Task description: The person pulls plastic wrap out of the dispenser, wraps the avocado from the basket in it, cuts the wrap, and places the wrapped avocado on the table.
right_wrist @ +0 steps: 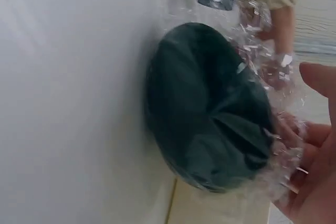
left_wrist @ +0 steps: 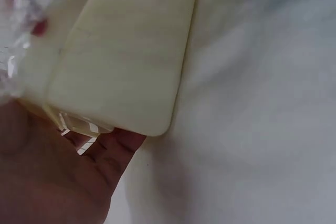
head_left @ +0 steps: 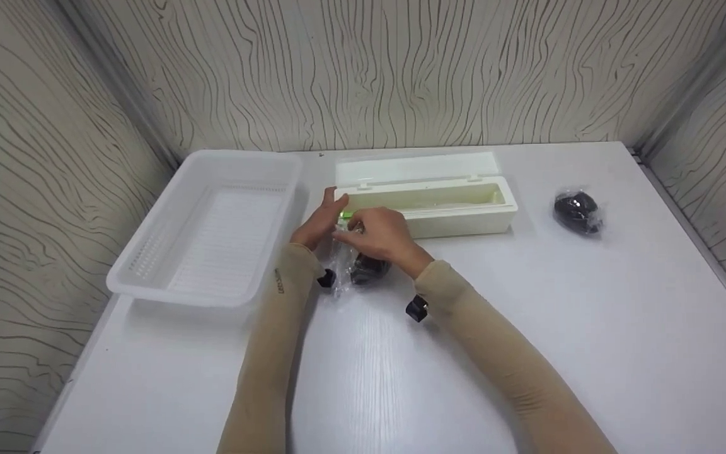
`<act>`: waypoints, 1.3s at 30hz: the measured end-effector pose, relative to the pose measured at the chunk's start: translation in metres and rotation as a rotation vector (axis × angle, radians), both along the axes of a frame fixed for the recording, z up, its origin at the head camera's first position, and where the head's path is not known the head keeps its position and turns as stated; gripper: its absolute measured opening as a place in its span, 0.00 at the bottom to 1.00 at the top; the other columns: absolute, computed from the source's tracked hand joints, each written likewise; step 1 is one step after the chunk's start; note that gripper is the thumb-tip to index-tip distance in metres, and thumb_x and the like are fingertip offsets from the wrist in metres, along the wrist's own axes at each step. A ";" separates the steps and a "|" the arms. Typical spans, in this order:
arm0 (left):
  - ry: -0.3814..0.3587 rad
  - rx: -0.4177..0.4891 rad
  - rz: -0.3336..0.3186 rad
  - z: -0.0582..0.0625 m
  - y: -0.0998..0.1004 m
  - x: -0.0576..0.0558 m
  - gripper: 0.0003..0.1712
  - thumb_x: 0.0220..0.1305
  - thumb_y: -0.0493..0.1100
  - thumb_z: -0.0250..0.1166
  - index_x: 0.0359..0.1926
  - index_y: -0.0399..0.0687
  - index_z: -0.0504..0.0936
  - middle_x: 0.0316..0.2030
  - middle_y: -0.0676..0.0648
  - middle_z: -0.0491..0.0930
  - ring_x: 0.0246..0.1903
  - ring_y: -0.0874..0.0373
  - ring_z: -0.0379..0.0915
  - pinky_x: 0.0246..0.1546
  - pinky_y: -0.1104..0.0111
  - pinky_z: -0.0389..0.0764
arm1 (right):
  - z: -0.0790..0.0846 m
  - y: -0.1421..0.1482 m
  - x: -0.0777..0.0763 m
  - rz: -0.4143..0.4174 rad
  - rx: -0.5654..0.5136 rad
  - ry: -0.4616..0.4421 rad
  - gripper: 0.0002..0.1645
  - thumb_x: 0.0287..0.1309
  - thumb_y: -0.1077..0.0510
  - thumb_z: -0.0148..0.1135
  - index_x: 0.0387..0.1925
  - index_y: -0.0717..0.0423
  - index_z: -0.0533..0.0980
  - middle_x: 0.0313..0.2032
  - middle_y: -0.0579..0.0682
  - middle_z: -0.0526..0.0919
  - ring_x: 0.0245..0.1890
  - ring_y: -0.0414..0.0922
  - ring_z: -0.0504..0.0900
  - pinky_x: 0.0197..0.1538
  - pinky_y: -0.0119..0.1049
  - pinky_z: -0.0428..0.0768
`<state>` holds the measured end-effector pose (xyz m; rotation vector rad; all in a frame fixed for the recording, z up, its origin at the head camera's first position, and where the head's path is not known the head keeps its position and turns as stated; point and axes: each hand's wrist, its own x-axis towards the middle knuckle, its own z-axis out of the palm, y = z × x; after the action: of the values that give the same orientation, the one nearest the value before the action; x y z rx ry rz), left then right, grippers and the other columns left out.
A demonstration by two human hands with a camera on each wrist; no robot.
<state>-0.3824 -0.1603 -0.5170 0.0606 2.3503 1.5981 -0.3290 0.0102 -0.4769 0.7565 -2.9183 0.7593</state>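
A long cream box [head_left: 470, 226], which looks like a cling film dispenser, stands with its lid [head_left: 416, 168] tipped back. My left hand [head_left: 320, 224] grips its left end, fingers curled around the edge in the left wrist view. Beside it, my right hand [head_left: 383, 234] pinches clear plastic film [head_left: 339, 270] near a small green piece [head_left: 347, 215] on the box's front edge. Below that hand a dark, oval, smooth-skinned thing [head_left: 368, 271] lies in the film. The right wrist view shows it close up, with crumpled film along one side.
A white plastic basket [head_left: 122, 277] with a slotted bottom stands at the left. Another dark oval thing [head_left: 577, 211], wrapped in clear film, lies at the right on the white table [head_left: 621, 328]. Wood-patterned walls [head_left: 401, 75] enclose the back and sides.
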 end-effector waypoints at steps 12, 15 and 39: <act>0.033 -0.019 0.029 -0.003 0.002 -0.002 0.38 0.79 0.66 0.42 0.79 0.54 0.47 0.77 0.44 0.60 0.80 0.50 0.50 0.81 0.55 0.51 | -0.012 -0.009 -0.007 -0.046 -0.086 0.039 0.07 0.57 0.59 0.72 0.37 0.54 0.90 0.37 0.51 0.92 0.41 0.55 0.88 0.47 0.51 0.84; 0.043 -0.021 0.045 -0.003 0.002 -0.004 0.38 0.78 0.66 0.42 0.78 0.54 0.48 0.76 0.43 0.62 0.79 0.50 0.53 0.81 0.55 0.52 | -0.013 -0.003 -0.010 0.017 -0.103 -0.002 0.12 0.56 0.64 0.69 0.42 0.53 0.90 0.43 0.51 0.92 0.46 0.54 0.89 0.55 0.50 0.83; 0.020 -0.051 0.069 -0.002 0.006 -0.007 0.35 0.79 0.67 0.39 0.78 0.59 0.48 0.77 0.45 0.62 0.78 0.49 0.54 0.80 0.51 0.53 | -0.009 0.044 -0.010 0.464 -0.252 0.017 0.27 0.49 0.78 0.52 0.40 0.56 0.91 0.39 0.51 0.92 0.33 0.42 0.86 0.33 0.32 0.78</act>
<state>-0.3897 -0.1540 -0.5194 -0.0156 2.4325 1.5743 -0.3388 0.0538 -0.4863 1.4165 -2.5784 1.1149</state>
